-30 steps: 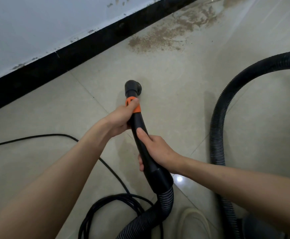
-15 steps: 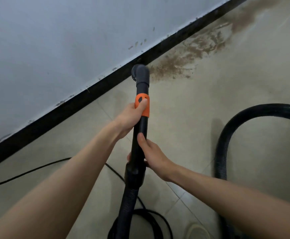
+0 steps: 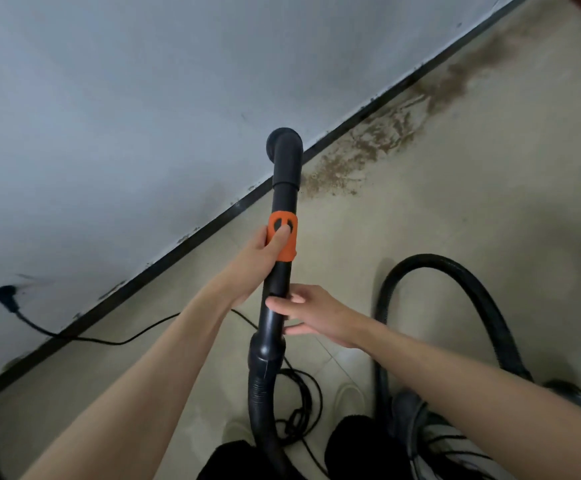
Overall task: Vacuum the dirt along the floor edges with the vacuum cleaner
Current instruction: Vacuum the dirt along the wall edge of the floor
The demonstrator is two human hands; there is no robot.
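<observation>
The left hand [image 3: 265, 249] grips the vacuum wand [image 3: 280, 289] at its orange collar [image 3: 283, 237]; the right hand's [image 3: 320, 315] fingers [image 3: 282, 304] curl loosely round it, near the dirt [image 3: 368, 150].

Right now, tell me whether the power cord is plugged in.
Plugged in: the plug sits in the wall and the power cord trails down to the floor.
</observation>
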